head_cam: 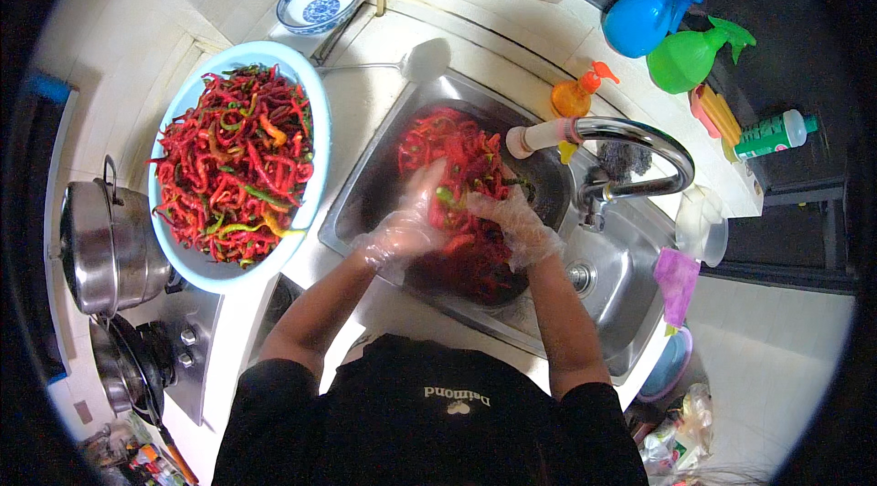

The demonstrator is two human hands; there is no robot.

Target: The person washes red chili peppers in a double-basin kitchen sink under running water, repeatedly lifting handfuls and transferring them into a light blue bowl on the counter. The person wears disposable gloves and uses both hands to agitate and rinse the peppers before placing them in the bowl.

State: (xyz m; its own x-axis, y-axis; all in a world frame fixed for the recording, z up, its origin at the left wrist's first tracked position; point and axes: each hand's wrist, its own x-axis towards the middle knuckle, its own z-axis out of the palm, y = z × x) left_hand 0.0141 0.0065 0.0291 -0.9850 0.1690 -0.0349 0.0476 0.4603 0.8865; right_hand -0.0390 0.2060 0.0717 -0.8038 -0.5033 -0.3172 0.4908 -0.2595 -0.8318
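Observation:
Both my hands wear thin clear plastic gloves and are in the left basin of a stainless-steel sink (363, 205). A heap of wet red chili peppers (473, 164), with some green ones, is bunched between them. My left hand (411, 219) presses against the left side of the heap, blurred, its fingertips partly among the peppers. On the other side my right hand (510, 219) curls its fingers around a clump. More peppers lie lower in the basin, in dark water. A large light-blue plastic basin (320, 109) piled with curly red and green chili peppers (236, 164) stands to the left.
A chrome faucet (637, 126) arches over the sink, its white spout end near the peppers. Behind are an orange pump bottle (572, 99), blue (637, 23) and green (682, 61) spray bottles, and a ladle (425, 61). A steel pot (113, 246) and gas stove (195, 356) flank the left.

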